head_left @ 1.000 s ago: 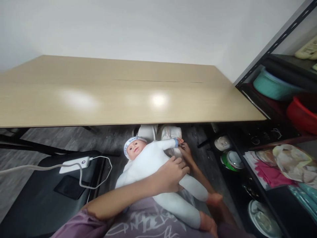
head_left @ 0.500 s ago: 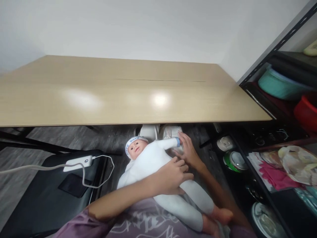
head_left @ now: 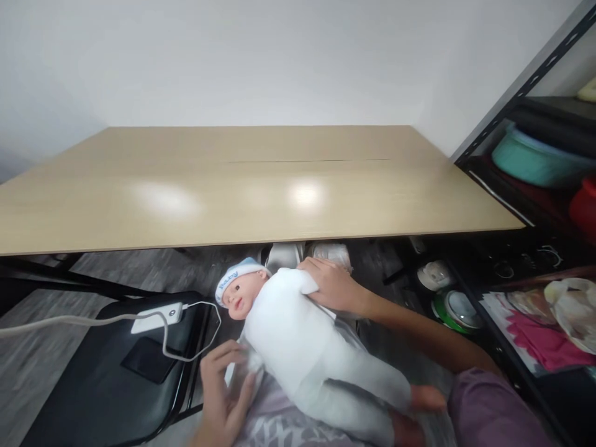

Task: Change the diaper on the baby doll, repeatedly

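A baby doll [head_left: 298, 335] in a white bodysuit and a blue-and-white cap [head_left: 239, 279] lies across my lap, its head tipped toward the left. My right hand [head_left: 333, 284] is wrapped round its arm and shoulder on the far side, fingertips partly hidden. On the near side, my left hand [head_left: 226, 388] has its thumb and fingers closed about the doll's white sleeve, somewhat blurred. The doll's bare feet point toward the lower right.
A wooden table [head_left: 261, 198] spans the space ahead. Left is a black chair [head_left: 107, 379] with a white power bank [head_left: 158, 318], its cable [head_left: 93, 320] and a dark phone [head_left: 148, 360]. Shelves on the right hold a teal basin [head_left: 540, 158] and pink cloth [head_left: 547, 341].
My left hand has moved from the doll's middle to its near sleeve. My right hand has shifted from the cuff up to the shoulder. The doll has rolled toward the left.
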